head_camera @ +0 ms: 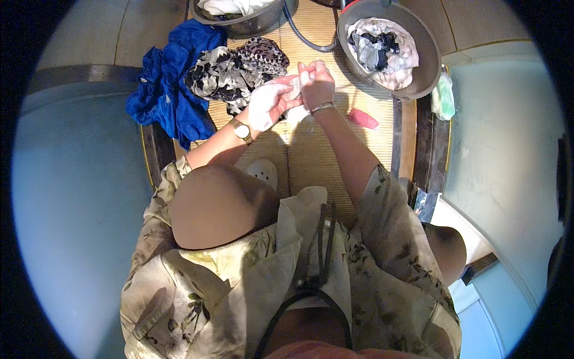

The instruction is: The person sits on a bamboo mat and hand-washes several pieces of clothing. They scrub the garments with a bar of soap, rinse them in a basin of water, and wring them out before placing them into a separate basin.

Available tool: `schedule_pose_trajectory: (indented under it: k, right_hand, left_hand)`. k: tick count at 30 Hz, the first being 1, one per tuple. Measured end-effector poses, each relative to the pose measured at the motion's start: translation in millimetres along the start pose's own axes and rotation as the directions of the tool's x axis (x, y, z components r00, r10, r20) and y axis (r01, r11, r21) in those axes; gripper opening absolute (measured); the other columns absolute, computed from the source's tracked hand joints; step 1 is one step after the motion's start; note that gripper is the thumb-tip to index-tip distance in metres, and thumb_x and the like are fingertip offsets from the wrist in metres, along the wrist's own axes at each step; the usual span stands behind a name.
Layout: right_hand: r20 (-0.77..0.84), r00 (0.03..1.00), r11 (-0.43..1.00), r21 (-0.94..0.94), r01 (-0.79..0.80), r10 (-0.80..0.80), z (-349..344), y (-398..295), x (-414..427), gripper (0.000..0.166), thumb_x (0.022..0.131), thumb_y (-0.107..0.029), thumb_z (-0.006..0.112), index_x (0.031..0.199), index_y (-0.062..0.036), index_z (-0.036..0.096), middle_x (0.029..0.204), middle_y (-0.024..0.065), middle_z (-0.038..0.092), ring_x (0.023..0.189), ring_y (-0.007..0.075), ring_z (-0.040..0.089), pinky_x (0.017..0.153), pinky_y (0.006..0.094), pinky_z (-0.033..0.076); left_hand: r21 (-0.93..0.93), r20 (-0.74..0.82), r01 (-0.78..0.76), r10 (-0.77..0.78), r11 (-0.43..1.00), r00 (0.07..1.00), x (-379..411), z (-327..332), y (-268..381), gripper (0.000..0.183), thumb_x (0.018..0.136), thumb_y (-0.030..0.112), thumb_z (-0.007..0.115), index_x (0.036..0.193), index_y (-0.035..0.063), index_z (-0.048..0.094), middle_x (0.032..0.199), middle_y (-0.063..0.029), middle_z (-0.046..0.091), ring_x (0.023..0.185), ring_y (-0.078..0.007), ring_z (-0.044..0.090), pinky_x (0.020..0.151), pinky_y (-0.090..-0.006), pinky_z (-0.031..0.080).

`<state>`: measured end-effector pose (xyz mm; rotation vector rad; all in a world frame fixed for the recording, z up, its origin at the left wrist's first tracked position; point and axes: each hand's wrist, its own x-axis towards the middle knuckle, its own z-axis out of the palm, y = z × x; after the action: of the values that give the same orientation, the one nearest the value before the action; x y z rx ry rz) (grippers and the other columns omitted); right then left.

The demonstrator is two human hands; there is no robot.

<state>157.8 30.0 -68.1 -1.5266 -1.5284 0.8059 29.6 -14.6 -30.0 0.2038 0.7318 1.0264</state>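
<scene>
My left hand (268, 104) is coated in white suds and wears a watch at the wrist. Its fingers close on a small whitish piece (294, 88), which could be soap or cloth. My right hand (318, 85), with a bracelet at the wrist, meets it there, its fingers curled on the same piece. Crumpled black-and-white patterned cloth (224, 74) lies just beyond my left hand, joined by leopard-print cloth (269, 49). Below my right hand, a pink scrubbing brush (363, 118) rests on the ribbed floor (314, 152).
Blue cloth (179, 85) is heaped at the left. A grey basin (428, 67) at the upper right holds wet light and dark clothes (381, 49). Another basin (244, 28) contains white cloth (237, 6). A hose (298, 33) curves between them. A green-and-white packet (444, 96) sits at the right edge.
</scene>
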Motion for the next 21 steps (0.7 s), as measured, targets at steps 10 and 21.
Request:
schedule_pose_trajectory:
  k: [10,21]
  right_hand:
    - [0.029,0.897,0.897,-0.001,0.442,-0.442,-15.8,-98.2,-36.8,0.020,0.065,-0.029,0.065,0.054,-0.0148,0.056,0.052,0.0063,0.052,0.049,0.0225,0.053,0.047,0.0343,0.044]
    - [0.054,0.934,0.925,0.168,0.340,-0.354,6.1,-77.2,-45.2,0.007,0.075,-0.013,0.060,0.075,-0.0064,0.060,0.060,0.0107,0.056,0.057,0.0168,0.057,0.055,0.0305,0.047]
  left_hand:
    - [0.123,-0.005,-0.201,0.203,0.972,0.979,-11.0,-18.5,-17.8,0.025,0.091,0.021,0.044,0.110,0.0060,0.052,0.100,-0.0079,0.057,0.091,-0.0190,0.057,0.080,-0.0285,0.048]
    - [0.166,0.130,-0.192,0.172,0.967,0.977,-6.3,-45.5,-23.6,0.034,0.090,0.028,0.046,0.113,0.0026,0.049,0.101,-0.0091,0.058,0.088,-0.0232,0.058,0.081,-0.0338,0.047]
